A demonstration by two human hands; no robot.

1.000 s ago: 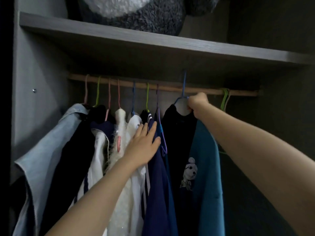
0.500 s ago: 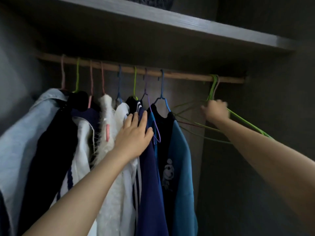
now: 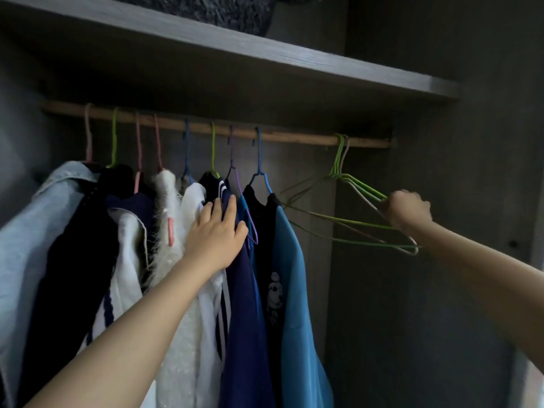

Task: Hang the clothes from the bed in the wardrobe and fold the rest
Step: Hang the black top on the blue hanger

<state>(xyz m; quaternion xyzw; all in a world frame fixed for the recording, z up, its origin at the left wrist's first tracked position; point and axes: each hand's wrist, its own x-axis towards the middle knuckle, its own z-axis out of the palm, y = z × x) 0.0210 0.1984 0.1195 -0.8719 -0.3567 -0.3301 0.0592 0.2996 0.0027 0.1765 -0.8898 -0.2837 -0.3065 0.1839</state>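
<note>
A wooden rail [image 3: 297, 136] crosses the wardrobe under a grey shelf. Several garments hang from it on coloured hangers, from a pale denim jacket [image 3: 32, 231] at the left to a black and teal top [image 3: 290, 278] with a small dog print. My left hand [image 3: 216, 234] lies flat, fingers spread, against the white and navy clothes [image 3: 244, 304]. At the rail's right end hang a few empty green and pale wire hangers [image 3: 344, 184]. My right hand [image 3: 407, 210] is closed around their right shoulder arms and pulls them askew to the right.
The grey shelf [image 3: 294, 63] above the rail carries a dark fluffy item [image 3: 212, 10]. The dark right side wall [image 3: 471, 201] of the wardrobe stands close to my right hand. A gap of bare back panel [image 3: 312, 172] lies between the hung clothes and the empty hangers.
My right hand let go of the blue hanger with the black and teal top, moved right and gripped the empty hangers. The left hand stayed on the clothes.
</note>
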